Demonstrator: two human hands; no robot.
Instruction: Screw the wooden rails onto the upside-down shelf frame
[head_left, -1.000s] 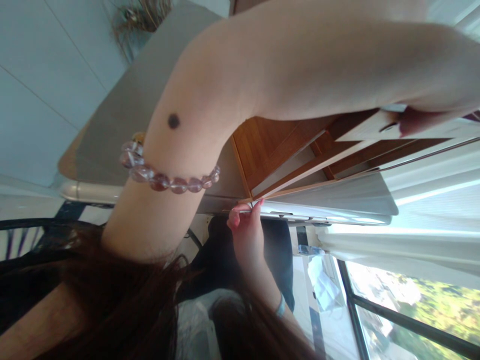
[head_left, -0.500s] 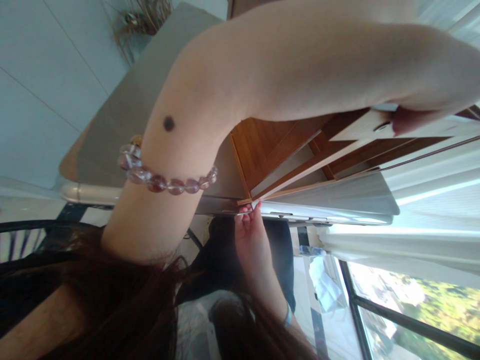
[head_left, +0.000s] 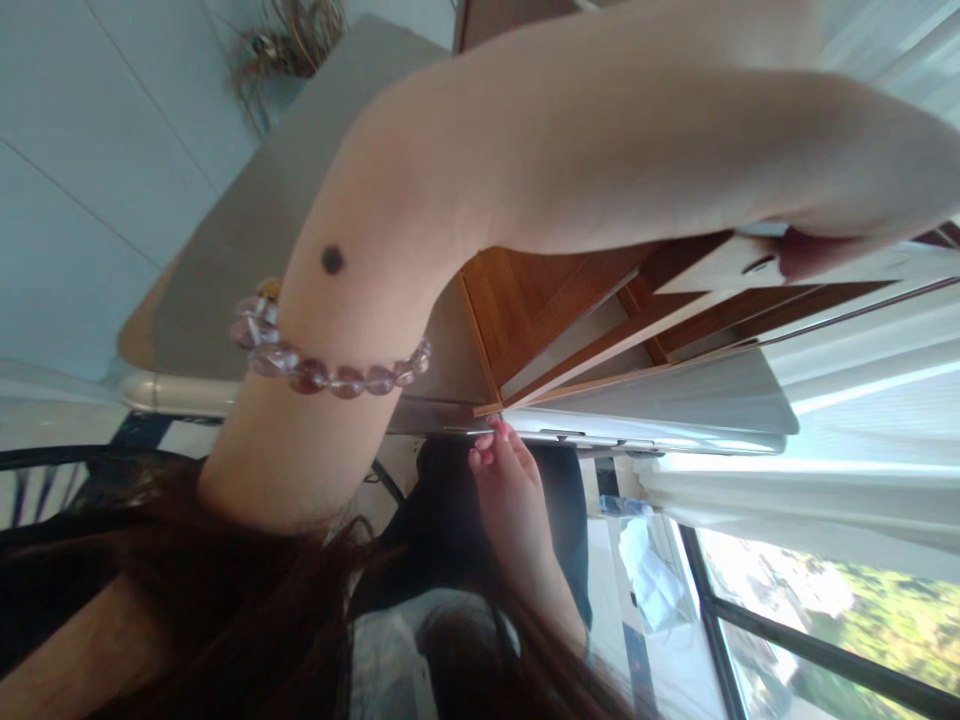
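My left hand (head_left: 600, 140), large and close to the camera, wears a bracelet of clear and pinkish beads (head_left: 349, 381). It arches over a brown wooden frame (head_left: 547, 300) with slats and gaps. A fingertip presses on the frame's pale end board (head_left: 724, 268), beside a small metal fitting (head_left: 759, 265); the other fingers are hidden. At the table edge my right hand (head_left: 517, 490) pinches a thin metal hex key (head_left: 480, 432) just under the frame's near corner. Its short end points up toward the wood. Whether it sits in a screw I cannot tell.
The frame lies on a grey-topped table (head_left: 240, 230) with rounded corners. Dried stems (head_left: 289, 45) stand past the far left edge. A dark chair (head_left: 82, 465) is at the left. White curtains (head_left: 862, 400) and a window (head_left: 825, 620) are at the right. Loose hair hangs in front below.
My right hand has turned and its fingers have closed more tightly around the hex key, just below the corner. The left hand and the frame have hardly moved.
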